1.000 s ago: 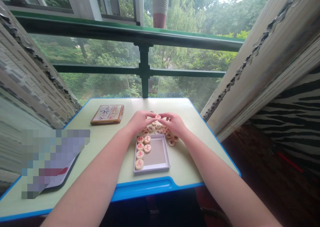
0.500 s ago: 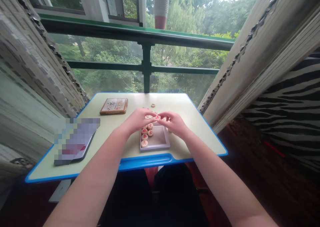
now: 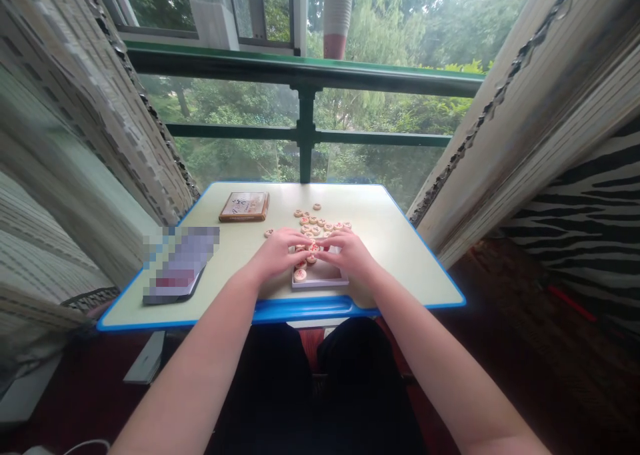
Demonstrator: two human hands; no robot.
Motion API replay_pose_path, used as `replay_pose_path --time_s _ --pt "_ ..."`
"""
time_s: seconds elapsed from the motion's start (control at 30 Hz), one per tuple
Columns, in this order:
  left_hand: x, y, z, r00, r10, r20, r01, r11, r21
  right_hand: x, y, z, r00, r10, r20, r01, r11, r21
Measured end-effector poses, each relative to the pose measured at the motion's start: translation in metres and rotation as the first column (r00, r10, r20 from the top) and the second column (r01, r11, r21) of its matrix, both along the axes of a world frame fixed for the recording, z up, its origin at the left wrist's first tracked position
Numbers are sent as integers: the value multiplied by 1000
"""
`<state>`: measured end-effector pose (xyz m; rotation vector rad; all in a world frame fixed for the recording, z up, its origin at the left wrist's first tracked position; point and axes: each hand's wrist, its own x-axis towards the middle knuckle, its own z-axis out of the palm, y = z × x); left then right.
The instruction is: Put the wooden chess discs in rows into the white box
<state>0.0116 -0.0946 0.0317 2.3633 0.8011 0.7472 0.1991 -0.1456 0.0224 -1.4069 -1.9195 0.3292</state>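
Note:
Both my hands hover over a shallow white box tray [image 3: 320, 278] near the table's front edge. My left hand [image 3: 277, 255] and my right hand [image 3: 347, 255] curve inward, fingertips close together among round wooden xiangqi pieces [image 3: 313, 248] with red characters. One piece [image 3: 300, 275] lies in the tray's near corner. A loose cluster of pieces [image 3: 320, 225] spreads on the table beyond my hands, and a single piece [image 3: 269, 233] sits off to the left. My hands hide most of the tray.
The pale green desk [image 3: 385, 248] has a blue rim. A flat cardboard game box [image 3: 244, 207] lies at its back left, and a pixelated dark-cased item [image 3: 180, 265] lies at left. Bamboo blinds flank the desk, and a green railing [image 3: 305, 135] stands beyond it.
The view has pulled back, so the desk looks smaller. Fewer pieces show in the tray, and more lie spread on the table beyond my hands, which stay over the tray.

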Motion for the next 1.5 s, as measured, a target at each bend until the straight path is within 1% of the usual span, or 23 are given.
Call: replay_pose_path --time_s 0.17,0.37,0.6,0.8,1.0,1.23,1.5 --pt "0 -1 -4 999 23 -29 -22 999 41 2 1 -2 999 1 44 0 1000 -30" --pt "-1 3 -12 998 54 -20 -52 995 82 3 3 -8 993 17 114 -11 999 -48" --pt "0 6 -16 990 139 36 -143 982 123 2 4 -9 984 10 176 -11 1000 5" --pt "0 7 -19 993 114 -3 -113 987 116 2 6 -11 980 4 200 -13 999 44" --pt "-1 7 -17 993 105 -50 -99 989 113 1 5 -10 979 -1 204 -9 999 50" --pt "-1 10 -20 995 95 -35 -89 987 137 -2 3 -6 971 32 237 -46 997 55" --pt "0 11 -20 996 86 -25 -82 989 126 -6 5 -2 961 69 269 -90 994 65"
